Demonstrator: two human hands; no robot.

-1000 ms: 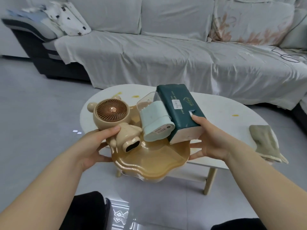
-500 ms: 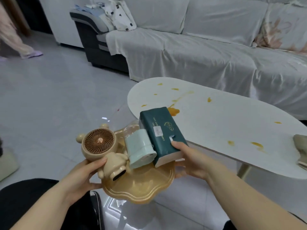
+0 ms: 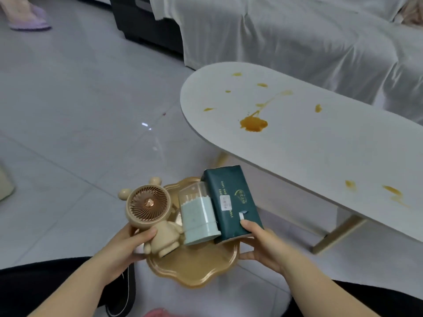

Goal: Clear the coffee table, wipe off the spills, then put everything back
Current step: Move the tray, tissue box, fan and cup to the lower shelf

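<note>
I hold a wavy-edged amber tray (image 3: 194, 268) over the floor, left of the coffee table. On it stand a beige bear-shaped fan (image 3: 148, 207), a pale green holder with a clear lid (image 3: 199, 216) and a dark green tissue pack (image 3: 233, 200). My left hand (image 3: 128, 248) grips the tray's left edge with the thumb pressed on the fan's body. My right hand (image 3: 263, 245) grips the right edge, thumb on the tissue pack. The white oval coffee table (image 3: 320, 156) carries several orange spills, the largest a blot (image 3: 253, 123).
A sofa under a grey cover (image 3: 286, 35) runs behind the table, its dark end (image 3: 146, 26) at the upper middle. Another person's foot in a purple slipper (image 3: 27, 17) is at the top left. Grey tiled floor (image 3: 80, 110) stretches left. My dark-clothed legs fill the bottom corners.
I have carried the loaded tray off the table, leftward and down toward the floor. My view has swung left and downward, so the bare, stained tabletop shows at right.
</note>
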